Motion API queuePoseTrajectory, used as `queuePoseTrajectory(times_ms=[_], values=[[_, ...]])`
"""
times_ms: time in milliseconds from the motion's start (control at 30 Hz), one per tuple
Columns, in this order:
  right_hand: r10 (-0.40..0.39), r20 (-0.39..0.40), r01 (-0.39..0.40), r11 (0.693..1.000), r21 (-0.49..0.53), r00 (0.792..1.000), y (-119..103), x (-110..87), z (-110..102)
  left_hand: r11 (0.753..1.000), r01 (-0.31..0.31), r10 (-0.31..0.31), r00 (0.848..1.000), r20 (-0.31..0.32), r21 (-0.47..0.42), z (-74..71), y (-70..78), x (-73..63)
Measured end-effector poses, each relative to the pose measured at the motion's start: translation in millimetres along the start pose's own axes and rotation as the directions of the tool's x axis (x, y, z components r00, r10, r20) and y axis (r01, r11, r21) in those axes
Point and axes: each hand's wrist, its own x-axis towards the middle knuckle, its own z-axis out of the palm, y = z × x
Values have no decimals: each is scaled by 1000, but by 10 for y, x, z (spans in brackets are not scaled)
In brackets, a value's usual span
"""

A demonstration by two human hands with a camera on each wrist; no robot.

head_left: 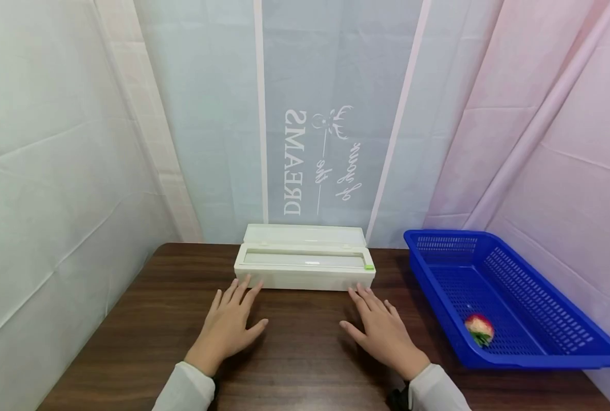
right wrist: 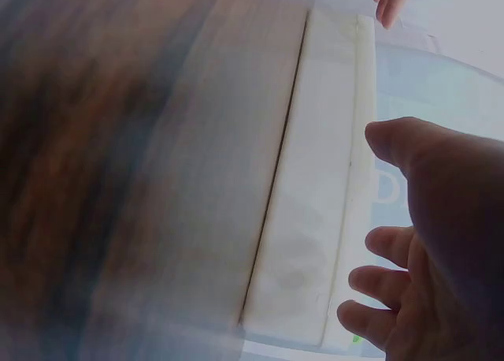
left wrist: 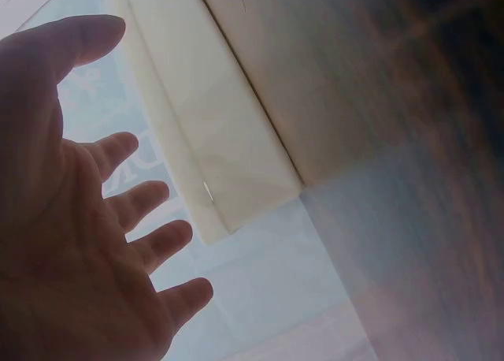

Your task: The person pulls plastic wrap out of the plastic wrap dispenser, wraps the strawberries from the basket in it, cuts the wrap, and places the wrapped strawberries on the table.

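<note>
A long white box [head_left: 305,278] lies at the back of the table. Its hinged lid [head_left: 305,234] is raised, and a small green piece [head_left: 369,267] sits at the right end of its top. My left hand [head_left: 229,328] is spread in front of the box's left end, holding nothing. Before the right end, my right hand [head_left: 382,331] is spread likewise and holds nothing. In the left wrist view, the fingers [left wrist: 161,247] are apart beside the white box [left wrist: 213,101]. Whether any fingertip touches the box, I cannot tell.
A blue plastic basket [head_left: 438,308] stands at the right of the brown wooden table [head_left: 295,365]. A strawberry [head_left: 480,329] lies inside it, near the front left. Cloth curtains [head_left: 223,125] rise behind the table and along both sides.
</note>
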Motion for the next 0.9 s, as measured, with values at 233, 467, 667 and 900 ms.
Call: queuePoseTrajectory(times_ms=[233, 467, 667, 900], values=[[-19, -6, 19, 1000, 3, 1000, -20, 6, -9, 1000, -9, 9, 1000, 6, -8, -12, 6, 22], [-40, -55, 39, 999, -13, 998, 7, 45, -10, 999, -39, 39, 999, -11, -6, -31, -6, 71], [-93, -172, 85, 995, -51, 981, 95, 139, -46, 995, -95, 98, 987, -130, 27, -117, -116, 201], [-125, -228, 109, 991, -80, 966, 203, 265, -85, 994, -106, 109, 979, -173, 27, -173, -259, 353]])
